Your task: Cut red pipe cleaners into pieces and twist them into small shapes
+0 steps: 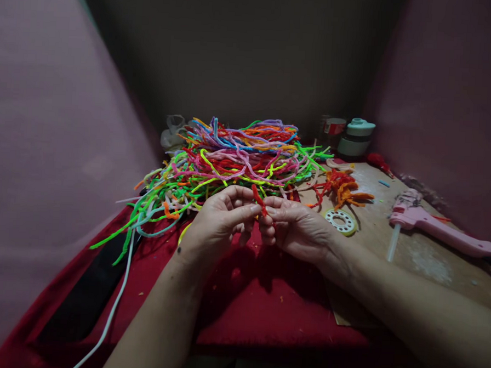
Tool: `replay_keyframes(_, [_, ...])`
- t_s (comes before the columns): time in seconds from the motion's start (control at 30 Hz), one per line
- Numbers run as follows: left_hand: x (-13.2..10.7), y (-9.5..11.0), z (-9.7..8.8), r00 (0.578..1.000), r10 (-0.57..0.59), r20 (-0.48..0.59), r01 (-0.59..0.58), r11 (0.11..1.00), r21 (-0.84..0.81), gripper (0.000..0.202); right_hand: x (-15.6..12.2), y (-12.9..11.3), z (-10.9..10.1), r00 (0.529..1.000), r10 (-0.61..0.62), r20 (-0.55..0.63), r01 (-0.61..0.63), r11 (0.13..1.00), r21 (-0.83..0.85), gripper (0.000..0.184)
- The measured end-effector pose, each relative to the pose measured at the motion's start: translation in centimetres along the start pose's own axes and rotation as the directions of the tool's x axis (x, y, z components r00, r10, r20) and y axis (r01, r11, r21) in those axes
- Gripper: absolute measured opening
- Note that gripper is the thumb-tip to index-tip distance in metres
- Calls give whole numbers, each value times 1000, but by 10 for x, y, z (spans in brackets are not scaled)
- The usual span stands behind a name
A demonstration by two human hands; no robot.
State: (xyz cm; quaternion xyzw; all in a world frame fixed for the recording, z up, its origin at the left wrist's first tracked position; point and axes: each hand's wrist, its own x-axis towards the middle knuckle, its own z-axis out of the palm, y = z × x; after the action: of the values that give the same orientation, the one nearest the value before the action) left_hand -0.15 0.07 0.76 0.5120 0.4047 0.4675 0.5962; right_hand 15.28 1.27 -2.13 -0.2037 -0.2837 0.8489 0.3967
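Both my hands meet over a red cloth (pixel 264 306) and pinch the same short red pipe cleaner (pixel 259 200). My left hand (pixel 221 218) has its fingers curled, thumb and forefinger closed on the pipe cleaner's left side. My right hand (pixel 295 228) pinches its lower right end. Just behind my hands lies a big tangled heap of pipe cleaners (pixel 230 161) in green, pink, red, yellow, blue and orange.
A bundle of orange and red pipe cleaner pieces (pixel 342 189) lies right of the heap, with a round perforated disc (pixel 341 221) near it. A pink glue gun (pixel 436 227) rests on the wooden board (pixel 414 259). Jars (pixel 355 137) stand at the back. A white cord (pixel 113 309) trails left.
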Motion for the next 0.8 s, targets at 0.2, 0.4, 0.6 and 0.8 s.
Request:
replay_keyframes(0.2, [0,-2,1,998,-7,58,7,1000,-3,22,0,1,1,999,5,39,-5,1000,-6,13])
replay_keyframes(0.4, [-1,-1,0,998,39,44,-40,999,35,12,0,2,2,996,-82,44,86,994,-74,6])
replay_keyframes(0.6, [-2,-1,1,1000,8,8,-8,999,42,13,2,6,3,978,-205,46,210,953,-219,9])
replay_keyframes(0.8, [-3,0,0,999,-4,54,1,999,51,11,0,6,6,980,-194,51,201,939,-279,13])
